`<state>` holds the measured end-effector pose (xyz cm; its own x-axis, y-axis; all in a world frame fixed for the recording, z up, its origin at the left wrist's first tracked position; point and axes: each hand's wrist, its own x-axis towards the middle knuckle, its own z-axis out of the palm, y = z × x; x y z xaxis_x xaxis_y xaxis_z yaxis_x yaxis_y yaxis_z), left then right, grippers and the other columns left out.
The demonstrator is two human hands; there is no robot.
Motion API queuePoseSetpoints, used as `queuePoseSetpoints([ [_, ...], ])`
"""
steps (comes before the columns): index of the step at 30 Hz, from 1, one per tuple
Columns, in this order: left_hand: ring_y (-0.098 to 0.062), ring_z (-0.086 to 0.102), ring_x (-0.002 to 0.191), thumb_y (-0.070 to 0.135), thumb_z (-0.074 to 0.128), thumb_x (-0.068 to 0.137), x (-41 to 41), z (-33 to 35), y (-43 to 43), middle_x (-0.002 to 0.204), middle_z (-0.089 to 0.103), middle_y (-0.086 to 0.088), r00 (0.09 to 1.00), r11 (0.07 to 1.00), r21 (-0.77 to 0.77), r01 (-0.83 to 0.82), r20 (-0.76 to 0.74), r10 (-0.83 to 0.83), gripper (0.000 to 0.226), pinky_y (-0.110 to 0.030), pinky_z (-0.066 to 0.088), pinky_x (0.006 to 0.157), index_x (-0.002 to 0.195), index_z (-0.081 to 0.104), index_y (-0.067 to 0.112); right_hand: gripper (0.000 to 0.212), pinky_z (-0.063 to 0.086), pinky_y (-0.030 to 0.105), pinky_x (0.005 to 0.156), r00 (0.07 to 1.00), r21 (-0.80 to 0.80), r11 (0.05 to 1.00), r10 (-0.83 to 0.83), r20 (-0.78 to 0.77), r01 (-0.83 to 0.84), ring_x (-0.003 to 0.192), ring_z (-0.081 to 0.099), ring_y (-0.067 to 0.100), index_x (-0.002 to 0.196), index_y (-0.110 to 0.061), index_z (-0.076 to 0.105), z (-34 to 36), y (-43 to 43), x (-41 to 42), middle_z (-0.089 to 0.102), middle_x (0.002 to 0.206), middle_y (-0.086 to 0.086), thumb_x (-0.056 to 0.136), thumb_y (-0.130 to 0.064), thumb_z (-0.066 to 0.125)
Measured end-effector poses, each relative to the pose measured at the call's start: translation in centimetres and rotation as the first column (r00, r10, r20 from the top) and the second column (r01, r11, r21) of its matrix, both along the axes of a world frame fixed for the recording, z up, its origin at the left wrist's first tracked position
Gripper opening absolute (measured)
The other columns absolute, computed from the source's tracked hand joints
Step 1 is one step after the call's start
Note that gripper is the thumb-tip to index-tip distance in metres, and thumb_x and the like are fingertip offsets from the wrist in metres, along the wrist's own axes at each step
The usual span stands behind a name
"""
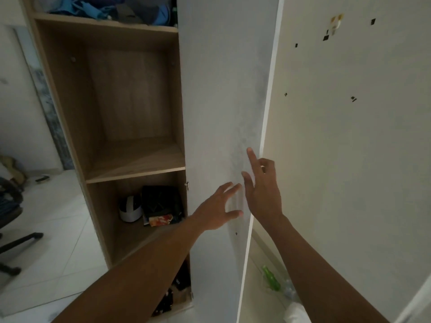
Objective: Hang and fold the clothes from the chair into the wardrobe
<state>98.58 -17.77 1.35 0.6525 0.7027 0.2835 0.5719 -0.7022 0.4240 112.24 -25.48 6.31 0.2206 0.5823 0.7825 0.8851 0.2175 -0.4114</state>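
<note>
The wardrobe door (221, 89) stands upright at mid-frame, its long free edge running top to bottom. The right hand (263, 194) is at that edge, forefinger straight and the other fingers seemingly hooked round it, though the blur leaves this unsure. The left hand (217, 207) lies spread and released, flat on the door's face just beside it. The clothes (9, 201) heap darkly on the chair (23, 237) at the far left edge, well apart, nearer the left arm. The wardrobe (130, 159) shelf is bare wood over a pale tiled floor (58, 229).
</note>
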Motion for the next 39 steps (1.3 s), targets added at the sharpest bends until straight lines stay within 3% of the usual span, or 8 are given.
queuePoseSetpoints([
  [7,-0.020,0.025,0.147,0.055,0.061,0.090,-11.3,0.5,1.4,0.165,0.005,0.011,0.961,0.961,-0.040,-0.275,-0.019,0.275,0.082,-0.045,0.033,0.116,0.154,0.011,0.044,0.056,0.052,0.026,0.083,0.962,-0.144,0.951,0.270,-0.041,-0.273,0.101,0.053,0.011,0.157,-0.033,0.020,-1.7,4.7,-7.3,0.045,0.133,0.005,0.105,-0.034,0.042],
  [11,-0.023,0.029,0.145,0.055,0.064,0.088,-21.2,0.5,0.5,0.164,0.010,0.007,0.867,0.868,-0.027,-0.495,-0.073,0.492,0.086,-0.048,0.036,0.114,0.155,0.013,0.038,0.055,0.048,0.035,0.091,0.903,-0.297,0.855,0.422,-0.082,-0.426,0.117,0.051,0.024,0.157,-0.031,0.020,-4.1,7.7,-14.9,0.040,0.139,0.009,0.105,-0.036,0.039],
  [15,-0.025,0.036,0.141,0.057,0.063,0.088,-32.4,0.5,-3.3,0.164,0.014,0.004,0.739,0.743,0.013,-0.669,-0.095,0.667,0.086,-0.046,0.045,0.106,0.156,0.015,0.036,0.059,0.046,0.036,0.097,0.831,-0.415,0.731,0.540,-0.132,-0.541,0.120,0.050,0.018,0.157,-0.035,0.016,-5.4,8.3,-25.0,0.034,0.145,0.001,0.104,-0.040,0.042],
  [17,-0.025,0.039,0.140,0.060,0.061,0.088,-38.1,0.2,-6.0,0.164,0.015,0.005,0.682,0.685,0.005,-0.729,-0.090,0.726,0.084,-0.047,0.045,0.105,0.155,0.017,0.036,0.059,0.043,0.045,0.105,0.774,-0.441,0.663,0.620,-0.129,-0.605,0.127,0.046,0.021,0.156,-0.039,0.014,-5.9,7.6,-30.6,0.033,0.147,0.000,0.104,-0.041,0.042],
  [20,-0.024,0.037,0.141,0.059,0.062,0.088,-46.5,-0.2,-10.7,0.164,0.016,0.005,0.578,0.580,-0.010,-0.815,-0.087,0.811,0.082,-0.047,0.044,0.107,0.154,0.022,0.033,0.058,0.038,0.040,0.103,0.675,-0.468,0.561,0.730,-0.110,-0.683,0.136,0.036,0.021,0.157,-0.038,0.017,-6.4,5.7,-39.3,0.032,0.152,0.002,0.104,-0.041,0.043],
  [27,-0.022,0.030,0.146,0.061,0.060,0.088,-65.5,-1.1,-25.2,0.164,0.016,0.003,0.281,0.281,-0.018,-0.960,-0.110,0.953,0.083,-0.045,0.038,0.112,0.156,0.021,0.031,0.057,0.046,0.039,0.098,0.425,-0.505,0.315,0.898,-0.117,-0.804,0.129,0.047,0.024,0.157,-0.035,0.019,-6.4,-2.5,-60.7,0.037,0.147,0.005,0.104,-0.044,0.040],
  [35,-0.026,0.032,0.144,0.061,0.057,0.090,-80.4,-2.0,-43.3,0.164,0.013,-0.001,-0.040,-0.047,-0.047,-0.998,-0.129,0.991,0.086,-0.046,0.037,0.113,0.157,0.017,0.026,0.060,0.042,0.038,0.106,0.102,-0.495,0.027,0.987,-0.125,-0.869,0.136,0.041,0.025,0.155,-0.028,0.026,-6.7,-15.2,-82.1,0.039,0.148,0.009,0.101,-0.043,0.046],
  [39,-0.029,0.039,0.139,0.059,0.058,0.090,-85.5,-3.1,-51.2,0.163,0.018,-0.004,-0.177,-0.190,-0.121,-0.974,-0.109,0.978,0.085,-0.047,0.041,0.109,0.156,0.020,0.022,0.060,0.038,0.042,0.110,-0.026,-0.504,-0.054,0.998,-0.063,-0.862,0.140,0.037,0.026,0.156,-0.026,0.025,-7.7,-20.5,-90.8,0.036,0.153,0.008,0.102,-0.043,0.046],
])
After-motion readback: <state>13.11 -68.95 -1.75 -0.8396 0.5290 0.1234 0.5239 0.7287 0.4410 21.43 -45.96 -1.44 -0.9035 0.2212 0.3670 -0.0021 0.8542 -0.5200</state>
